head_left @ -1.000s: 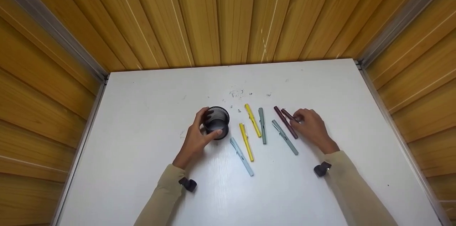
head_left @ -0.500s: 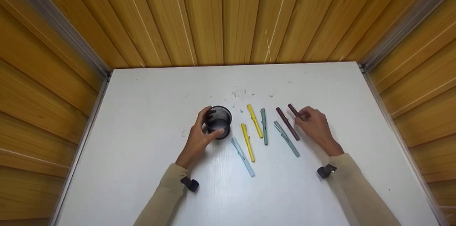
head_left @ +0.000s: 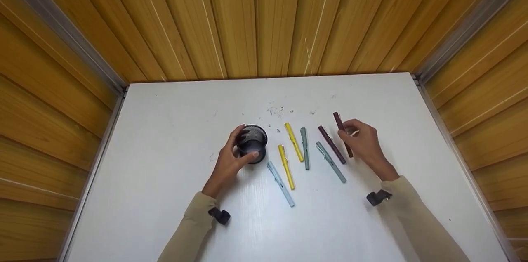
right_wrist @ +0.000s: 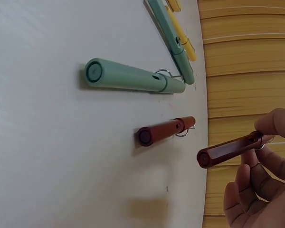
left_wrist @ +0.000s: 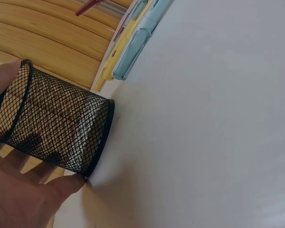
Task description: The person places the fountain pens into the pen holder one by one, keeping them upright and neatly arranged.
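My left hand [head_left: 227,162] grips a black mesh pen holder [left_wrist: 61,116], thumb and fingers round its side; nothing shows inside it in the head view. Between thumb and fingers, my right hand [head_left: 364,139] pinches a dark red pen [right_wrist: 228,151], raised off the table in the right wrist view. Just left of that hand a second dark red pen [head_left: 331,145] lies flat. Two grey-green pens [head_left: 331,162] and two yellow pens [head_left: 286,167] lie between the hands. A light blue pen [head_left: 281,184] is closest to the pen holder's near side.
Everything stands on a white table [head_left: 173,121] with small dark marks near its middle. Wood-patterned panels [head_left: 235,18] rise behind it and on both sides, with grey metal strips at the corners.
My right hand has lifted the dark red pen away from its neighbour and turned it more upright in the head view. The left hand keeps its hold on the pen holder.
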`<action>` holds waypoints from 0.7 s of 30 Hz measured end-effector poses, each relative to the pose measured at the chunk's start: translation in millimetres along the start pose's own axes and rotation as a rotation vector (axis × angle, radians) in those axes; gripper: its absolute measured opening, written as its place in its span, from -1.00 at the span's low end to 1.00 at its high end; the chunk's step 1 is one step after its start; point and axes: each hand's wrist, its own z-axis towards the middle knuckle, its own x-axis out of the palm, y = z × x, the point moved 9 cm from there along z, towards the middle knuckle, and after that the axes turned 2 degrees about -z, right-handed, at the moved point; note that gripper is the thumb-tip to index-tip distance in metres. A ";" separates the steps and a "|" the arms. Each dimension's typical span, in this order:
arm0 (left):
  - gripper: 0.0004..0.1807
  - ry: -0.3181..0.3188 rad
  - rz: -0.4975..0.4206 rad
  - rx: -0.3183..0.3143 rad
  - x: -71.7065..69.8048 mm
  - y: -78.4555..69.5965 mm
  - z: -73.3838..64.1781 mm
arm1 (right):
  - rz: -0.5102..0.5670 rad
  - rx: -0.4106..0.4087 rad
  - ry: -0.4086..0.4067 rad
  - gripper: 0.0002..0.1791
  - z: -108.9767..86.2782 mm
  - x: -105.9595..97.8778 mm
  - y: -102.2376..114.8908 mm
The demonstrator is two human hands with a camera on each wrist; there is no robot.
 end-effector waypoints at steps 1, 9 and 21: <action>0.05 0.002 0.000 -0.002 0.5 -0.2 0.1 | 0.002 -0.008 -0.001 -0.81 0.1 -0.6 3.7; 0.03 0.001 0.002 -0.003 1.5 -0.1 -2.1 | 0.016 -0.080 0.004 -0.81 5.0 -0.1 32.0; 0.03 -0.002 -0.013 0.015 1.5 -0.2 -1.2 | 0.063 -0.105 0.030 -0.81 11.2 12.0 66.0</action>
